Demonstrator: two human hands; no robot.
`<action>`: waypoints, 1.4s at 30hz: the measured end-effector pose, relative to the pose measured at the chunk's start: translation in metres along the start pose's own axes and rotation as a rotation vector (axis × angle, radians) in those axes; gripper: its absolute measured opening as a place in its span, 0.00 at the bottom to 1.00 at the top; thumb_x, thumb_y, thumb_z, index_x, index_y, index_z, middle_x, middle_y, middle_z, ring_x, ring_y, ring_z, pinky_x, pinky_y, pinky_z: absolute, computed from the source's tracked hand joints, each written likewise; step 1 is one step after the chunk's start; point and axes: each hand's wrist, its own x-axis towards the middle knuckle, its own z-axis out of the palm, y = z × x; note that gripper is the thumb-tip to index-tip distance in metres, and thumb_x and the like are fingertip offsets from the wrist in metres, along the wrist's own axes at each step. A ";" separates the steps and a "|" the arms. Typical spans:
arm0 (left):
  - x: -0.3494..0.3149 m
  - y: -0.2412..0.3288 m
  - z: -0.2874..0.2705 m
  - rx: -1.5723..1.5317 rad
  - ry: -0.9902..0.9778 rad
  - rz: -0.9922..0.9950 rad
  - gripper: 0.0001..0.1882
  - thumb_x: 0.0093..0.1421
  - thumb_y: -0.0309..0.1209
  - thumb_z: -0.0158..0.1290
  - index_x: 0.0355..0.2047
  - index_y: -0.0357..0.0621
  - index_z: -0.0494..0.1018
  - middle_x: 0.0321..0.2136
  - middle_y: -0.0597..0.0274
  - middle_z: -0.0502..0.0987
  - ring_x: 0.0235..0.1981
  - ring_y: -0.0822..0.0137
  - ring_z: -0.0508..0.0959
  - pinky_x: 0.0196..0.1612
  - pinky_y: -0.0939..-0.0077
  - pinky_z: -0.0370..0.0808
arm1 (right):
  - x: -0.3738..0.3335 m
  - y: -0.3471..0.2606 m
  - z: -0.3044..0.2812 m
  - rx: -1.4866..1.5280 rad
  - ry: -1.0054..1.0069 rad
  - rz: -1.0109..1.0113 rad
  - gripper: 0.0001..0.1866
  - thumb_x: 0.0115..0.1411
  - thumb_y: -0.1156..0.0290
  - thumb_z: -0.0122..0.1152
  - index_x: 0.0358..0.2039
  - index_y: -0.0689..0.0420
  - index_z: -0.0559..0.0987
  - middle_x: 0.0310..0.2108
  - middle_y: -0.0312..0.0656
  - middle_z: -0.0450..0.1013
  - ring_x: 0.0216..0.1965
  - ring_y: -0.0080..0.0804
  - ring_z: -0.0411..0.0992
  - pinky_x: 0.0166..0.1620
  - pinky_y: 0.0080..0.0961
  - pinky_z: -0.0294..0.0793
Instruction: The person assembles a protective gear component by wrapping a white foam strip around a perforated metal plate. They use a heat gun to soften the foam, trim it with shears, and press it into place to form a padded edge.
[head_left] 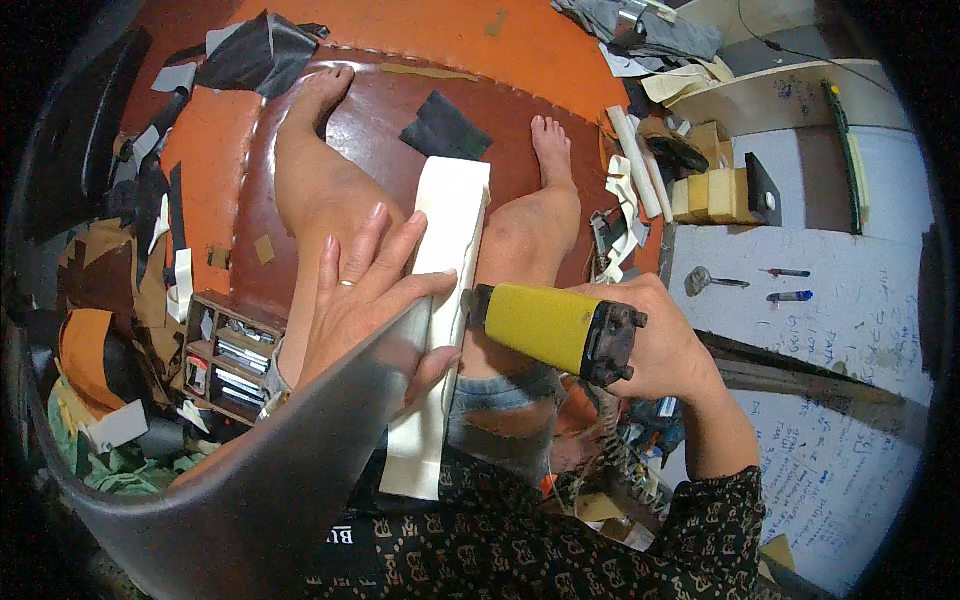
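Observation:
A long cream-coloured strip-shaped piece (445, 235) with a folded edge lies lengthwise across my lap. My left hand (370, 265), wearing a ring, presses on it with fingers spread and the thumb lower down the strip. My right hand (665, 330) is closed round a yellow staple gun (540, 325) with a dark end cap. Its nose meets or nearly meets the strip's right edge. A smooth dark grey sheet (270, 460) curves up from the lower left to the strip and hides my left forearm. Part of my right hand's grip is hidden behind the gun.
A coiled hose (606, 425) hangs below my right hand. On my left stands a compartment box (235, 355) of small packs, among scraps. A black offcut (445, 127) lies between my feet. To the right, a white written-on board (740, 255) bears pens (790, 296) and foam blocks (712, 195).

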 end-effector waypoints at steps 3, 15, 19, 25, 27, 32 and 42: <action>0.004 -0.006 -0.001 0.081 -0.057 0.032 0.35 0.52 0.42 0.74 0.61 0.55 0.77 0.78 0.50 0.55 0.82 0.38 0.45 0.77 0.25 0.40 | 0.003 0.003 -0.002 -0.015 0.005 -0.031 0.21 0.44 0.73 0.70 0.42 0.53 0.88 0.30 0.52 0.83 0.34 0.55 0.84 0.41 0.43 0.83; 0.003 -0.003 0.001 0.009 0.013 0.012 0.33 0.46 0.35 0.77 0.55 0.54 0.82 0.78 0.53 0.61 0.82 0.45 0.49 0.78 0.29 0.41 | 0.006 0.002 -0.002 -0.058 -0.023 -0.008 0.22 0.42 0.74 0.69 0.42 0.53 0.88 0.30 0.53 0.83 0.35 0.56 0.83 0.42 0.44 0.83; 0.003 -0.003 0.003 0.019 0.015 0.019 0.33 0.45 0.35 0.77 0.55 0.54 0.82 0.78 0.54 0.61 0.82 0.46 0.49 0.78 0.29 0.40 | 0.006 0.004 -0.003 -0.069 -0.033 0.001 0.21 0.42 0.75 0.69 0.41 0.53 0.88 0.29 0.53 0.83 0.35 0.57 0.83 0.42 0.44 0.83; 0.003 -0.002 0.004 0.012 0.014 0.000 0.32 0.46 0.36 0.76 0.54 0.54 0.82 0.78 0.54 0.61 0.82 0.45 0.49 0.78 0.29 0.40 | 0.008 0.007 -0.005 -0.202 -0.075 -0.066 0.24 0.43 0.70 0.76 0.43 0.61 0.85 0.29 0.47 0.82 0.31 0.50 0.83 0.39 0.34 0.83; 0.004 -0.003 0.004 0.021 0.011 0.008 0.32 0.46 0.37 0.76 0.55 0.54 0.82 0.77 0.53 0.61 0.82 0.45 0.49 0.78 0.29 0.40 | 0.008 0.007 -0.005 -0.201 -0.068 -0.056 0.24 0.43 0.70 0.76 0.43 0.61 0.85 0.29 0.47 0.82 0.31 0.50 0.83 0.39 0.35 0.83; 0.004 -0.005 0.003 0.035 0.011 0.023 0.33 0.48 0.38 0.76 0.56 0.54 0.82 0.78 0.53 0.60 0.82 0.44 0.49 0.78 0.29 0.40 | 0.003 0.003 -0.005 -0.140 -0.018 -0.030 0.23 0.43 0.72 0.75 0.43 0.58 0.85 0.30 0.49 0.82 0.33 0.52 0.83 0.40 0.38 0.82; 0.004 -0.003 0.002 0.065 -0.010 0.027 0.34 0.49 0.40 0.76 0.57 0.55 0.81 0.78 0.52 0.59 0.82 0.43 0.49 0.78 0.28 0.41 | -0.012 0.003 0.007 -0.014 -0.003 0.003 0.23 0.43 0.76 0.71 0.44 0.53 0.87 0.32 0.54 0.83 0.37 0.57 0.83 0.42 0.44 0.82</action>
